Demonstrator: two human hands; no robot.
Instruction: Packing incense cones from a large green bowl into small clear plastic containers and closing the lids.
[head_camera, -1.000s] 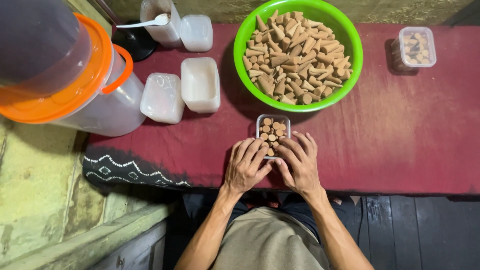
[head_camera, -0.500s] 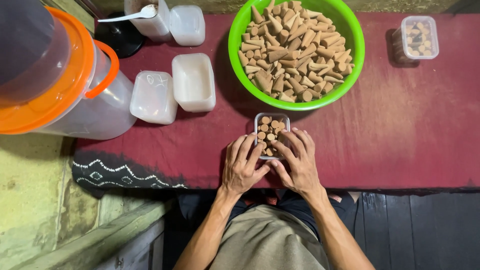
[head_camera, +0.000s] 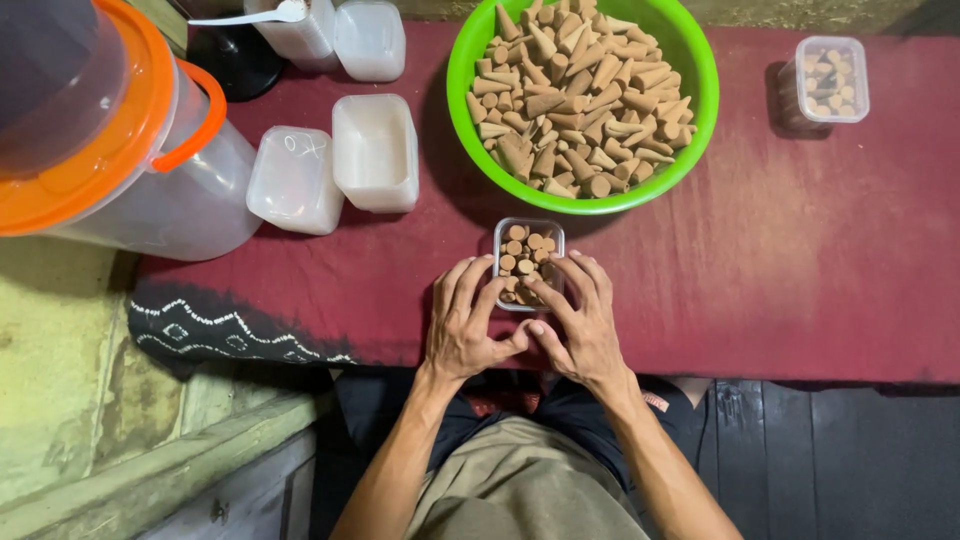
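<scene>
left hand (head_camera: 463, 325) and right hand (head_camera: 582, 322): fingers spread, cupping small clear box (head_camera: 529, 262) on red surface (head_camera: 800, 250) | box nearly full of incense cones | green bowl (head_camera: 690, 60) beyond it, heaped | another filled box (head_camera: 828, 80) far right | empty white tubs (head_camera: 375, 150)

Over the last second the view has slid: the green bowl (head_camera: 583, 100) of brown cones now sits higher and is cut by the top edge. The small clear box (head_camera: 529, 262) has risen with it. The left hand (head_camera: 468, 322) and right hand (head_camera: 580, 322) have spread a little, the right forefinger now reaching over the box's near corner.
</scene>
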